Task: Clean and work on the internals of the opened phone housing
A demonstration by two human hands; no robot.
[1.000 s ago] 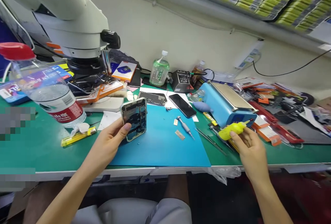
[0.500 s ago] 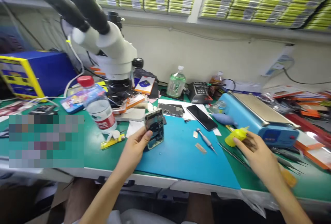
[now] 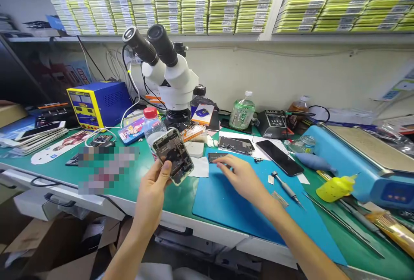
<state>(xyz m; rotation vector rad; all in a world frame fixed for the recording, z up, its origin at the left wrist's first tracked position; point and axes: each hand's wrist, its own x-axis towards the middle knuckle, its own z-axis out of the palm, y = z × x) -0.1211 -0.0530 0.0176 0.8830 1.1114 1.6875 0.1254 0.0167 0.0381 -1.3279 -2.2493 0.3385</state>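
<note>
My left hand [image 3: 157, 185] grips an opened phone body [image 3: 174, 157], thumb over its exposed insides, and holds it tilted above the bench. Over the blue mat [image 3: 226, 198], my right hand [image 3: 241, 176] reaches with loosely bent fingers. Its fingertips are at a flat black phone battery [image 3: 216, 156] near the mat's back edge; whether they touch it is unclear. Behind lie a phone screen part [image 3: 236, 144] and a dark phone [image 3: 280, 158]. A screwdriver [image 3: 287, 189] rests on the mat. The yellow squeeze bottle [image 3: 336, 188] is at the right, apart from both hands.
A microscope [image 3: 176, 81] stands behind the phone body, with a red-capped water bottle [image 3: 153, 127] close by. Tweezers [image 3: 346, 224] lie right of the mat, beside a light-blue machine [image 3: 365, 155]. A blue-yellow power box [image 3: 100, 103] and a green bottle [image 3: 242, 111] are farther back.
My right hand has let go of the yellow squeeze bottle and moved left to the black battery. The phone body in my left hand is tilted differently. The view has turned left.
</note>
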